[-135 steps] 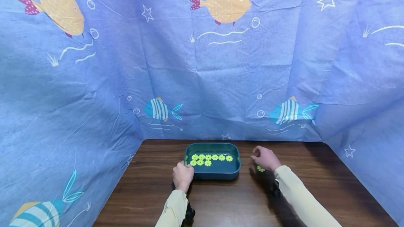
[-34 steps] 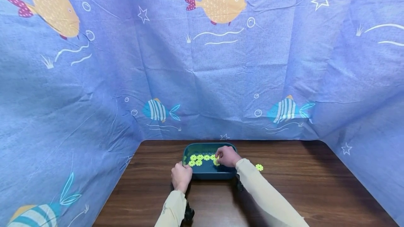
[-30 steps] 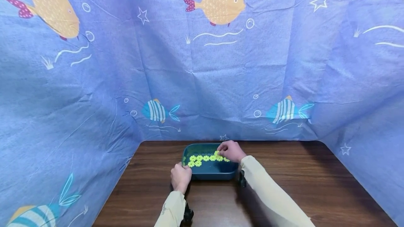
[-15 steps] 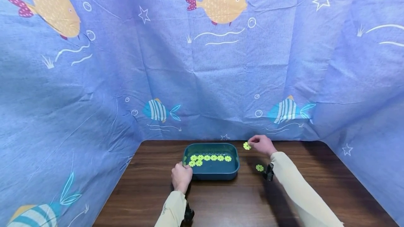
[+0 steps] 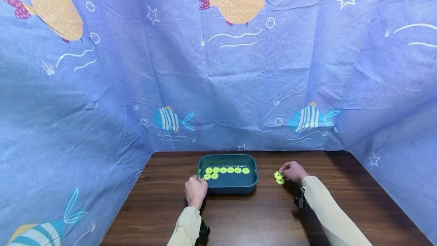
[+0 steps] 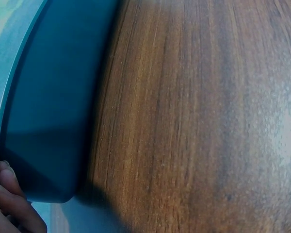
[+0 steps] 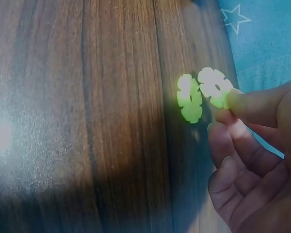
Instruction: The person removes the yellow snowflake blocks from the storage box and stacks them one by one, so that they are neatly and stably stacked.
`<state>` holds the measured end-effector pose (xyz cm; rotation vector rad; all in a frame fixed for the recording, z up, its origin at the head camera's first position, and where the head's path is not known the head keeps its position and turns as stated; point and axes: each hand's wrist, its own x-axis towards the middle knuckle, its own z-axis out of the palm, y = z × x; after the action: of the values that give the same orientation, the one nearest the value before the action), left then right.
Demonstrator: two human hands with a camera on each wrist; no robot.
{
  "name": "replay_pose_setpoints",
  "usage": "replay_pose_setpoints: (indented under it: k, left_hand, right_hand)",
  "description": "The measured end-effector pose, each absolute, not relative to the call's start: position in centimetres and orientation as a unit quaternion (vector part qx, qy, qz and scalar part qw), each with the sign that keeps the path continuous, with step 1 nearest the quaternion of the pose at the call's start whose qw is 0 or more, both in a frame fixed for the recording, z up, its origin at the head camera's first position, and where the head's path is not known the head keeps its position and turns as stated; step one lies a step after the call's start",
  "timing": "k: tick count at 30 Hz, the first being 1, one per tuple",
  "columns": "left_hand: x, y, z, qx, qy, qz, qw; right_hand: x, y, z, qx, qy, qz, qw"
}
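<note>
My left hand [image 5: 196,190] grips the near left corner of a dark teal rectangular tray [image 5: 232,190]; the left wrist view shows its curled fingers [image 6: 14,204] at the tray's outer wall [image 6: 53,87]. Several yellow-green flower-shaped discs [image 5: 223,170] lie inside, in a long row with a short one before it. Right of the tray, my right hand [image 5: 294,171] pinches one flower-shaped disc [image 7: 211,80] between thumb and fingertips. A second such disc [image 7: 189,111] lies flat on the table, close beside and below the held one.
The brown wood-grain table [image 5: 239,219] reaches back to a blue cloth [image 5: 218,86] printed with fish, which hangs behind and at both sides. The tray stands near the table's back edge, left of the loose disc.
My right hand has taken a disc from the tray's front row and carried it right, then down over the disc on the table. The left hand stays at the tray's corner.
</note>
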<state>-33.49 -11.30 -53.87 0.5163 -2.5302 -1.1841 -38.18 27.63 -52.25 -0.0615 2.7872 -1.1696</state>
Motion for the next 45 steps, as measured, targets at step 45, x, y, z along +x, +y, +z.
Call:
replay_pose_setpoints:
  k: [45]
  left_hand:
    - [-33.6,-11.3,-53.5,0.180,-0.878,-0.418,0.150]
  right_hand:
    - [-37.9,27.9,-53.2,0.000,0.928,-0.362,0.086]
